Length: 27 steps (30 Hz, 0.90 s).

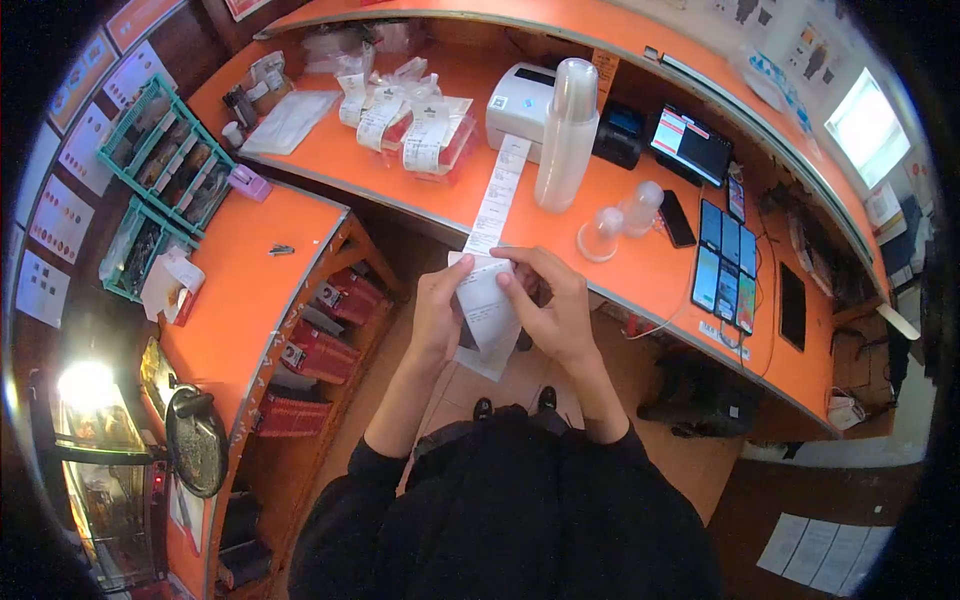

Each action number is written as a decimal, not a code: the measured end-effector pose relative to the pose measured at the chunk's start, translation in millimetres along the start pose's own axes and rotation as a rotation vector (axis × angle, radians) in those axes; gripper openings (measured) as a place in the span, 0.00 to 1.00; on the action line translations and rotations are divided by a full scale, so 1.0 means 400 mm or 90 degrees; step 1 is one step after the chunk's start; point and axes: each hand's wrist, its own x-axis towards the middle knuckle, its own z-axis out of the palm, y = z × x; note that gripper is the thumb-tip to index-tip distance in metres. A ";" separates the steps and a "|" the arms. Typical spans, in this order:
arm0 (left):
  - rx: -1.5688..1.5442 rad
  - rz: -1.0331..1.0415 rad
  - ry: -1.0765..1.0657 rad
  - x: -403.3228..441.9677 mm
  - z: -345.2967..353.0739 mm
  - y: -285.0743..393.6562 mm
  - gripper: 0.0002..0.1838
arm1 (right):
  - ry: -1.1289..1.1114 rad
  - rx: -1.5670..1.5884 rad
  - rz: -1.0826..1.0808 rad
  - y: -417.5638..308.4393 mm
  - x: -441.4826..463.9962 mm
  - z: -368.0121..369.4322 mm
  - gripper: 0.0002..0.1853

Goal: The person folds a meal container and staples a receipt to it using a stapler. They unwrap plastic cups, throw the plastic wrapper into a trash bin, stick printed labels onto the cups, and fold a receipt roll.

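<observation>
A long strip of printed paper [494, 205] runs down from the white label printer [517, 105] over the counter's front edge. Its lower part hangs between my hands. My left hand [440, 300] grips the strip's left side, thumb on top. With thumb and fingers, my right hand [550, 305] pinches the strip's right side near the counter edge. Below the hands the paper hangs down in folded layers, ending in a point. Some fingertips are hidden behind the paper.
Tall stacked clear cups [567, 150], dome lids [600, 235], a black phone [677, 219], several lit phones [707, 280] and a tablet [690, 142] stand right of the printer. Bags with receipts [425, 130] lie left. A side counter [262, 290] holds teal baskets [165, 150] and a stapler [248, 183].
</observation>
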 end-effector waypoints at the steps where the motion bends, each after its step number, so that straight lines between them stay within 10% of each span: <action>1: -0.024 0.012 0.003 -0.003 0.002 0.005 0.17 | -0.011 -0.003 0.000 0.000 0.003 -0.001 0.12; 27: -0.219 -0.171 -0.029 0.008 0.033 0.030 0.14 | 0.204 -0.300 -0.344 0.013 -0.029 0.040 0.21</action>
